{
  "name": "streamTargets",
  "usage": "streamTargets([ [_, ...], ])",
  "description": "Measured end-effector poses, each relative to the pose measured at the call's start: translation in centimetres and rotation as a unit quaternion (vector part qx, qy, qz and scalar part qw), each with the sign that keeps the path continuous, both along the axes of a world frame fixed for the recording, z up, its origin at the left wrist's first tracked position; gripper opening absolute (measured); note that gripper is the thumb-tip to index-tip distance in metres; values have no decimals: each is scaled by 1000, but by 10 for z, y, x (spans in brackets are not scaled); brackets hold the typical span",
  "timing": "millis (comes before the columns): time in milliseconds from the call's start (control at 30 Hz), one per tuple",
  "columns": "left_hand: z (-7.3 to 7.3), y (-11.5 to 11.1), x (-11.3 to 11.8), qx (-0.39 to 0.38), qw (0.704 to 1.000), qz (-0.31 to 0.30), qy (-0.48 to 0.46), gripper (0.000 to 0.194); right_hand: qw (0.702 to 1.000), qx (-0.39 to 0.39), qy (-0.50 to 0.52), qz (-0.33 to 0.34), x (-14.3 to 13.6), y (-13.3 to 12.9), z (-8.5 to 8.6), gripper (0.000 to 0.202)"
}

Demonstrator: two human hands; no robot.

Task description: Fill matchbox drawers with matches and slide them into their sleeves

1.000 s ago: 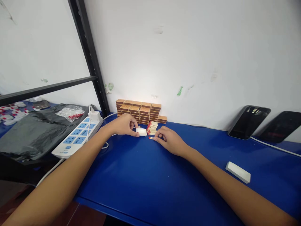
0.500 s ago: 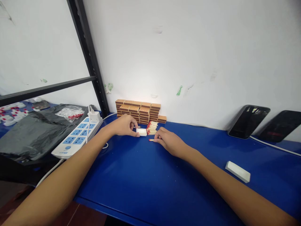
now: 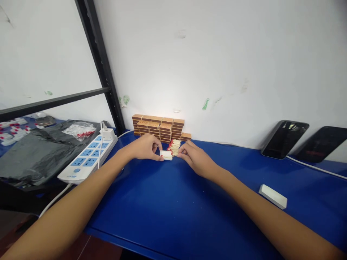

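Near the back edge of the smooth blue worktop [image 3: 173, 209], the left hand [image 3: 148, 147] pinches a small white rectangular tray [image 3: 167, 154] beside red-tipped wooden matches [image 3: 176, 145], where the right hand [image 3: 196, 159], fingertips nearly together, holds I cannot tell what, seemingly loading matches singly, which calls for a delicate pinch.

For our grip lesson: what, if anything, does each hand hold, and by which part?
Left hand: small white rectangular tray, by its left end. Right hand: cannot tell.

Left forearm [image 3: 86, 196] and right forearm [image 3: 258, 207] extend from the lower corners toward frame centre. Left hand [image 3: 148, 147] is curled in a pinch; right hand [image 3: 195, 159] is curled inward.
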State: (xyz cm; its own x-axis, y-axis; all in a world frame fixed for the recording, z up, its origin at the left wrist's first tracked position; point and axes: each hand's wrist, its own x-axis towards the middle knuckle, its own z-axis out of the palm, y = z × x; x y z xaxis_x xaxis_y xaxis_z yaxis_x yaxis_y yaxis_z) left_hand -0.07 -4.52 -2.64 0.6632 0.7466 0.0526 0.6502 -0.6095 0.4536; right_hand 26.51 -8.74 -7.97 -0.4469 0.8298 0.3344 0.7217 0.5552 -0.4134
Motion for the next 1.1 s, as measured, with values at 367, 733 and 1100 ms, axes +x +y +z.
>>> streamTargets([
  [367,-2,-14,16,39,998,-29,-48,39,997,55,-44,-16,-13,-11,1,4],
  [733,-1,-18,19,56,996,-35,-53,34,990,95,-101,-35,-15,-13,-2,11],
  [1100,5,1,-1,93,994,51,-42,38,999,40,8,-20,10,7,-10,10],
])
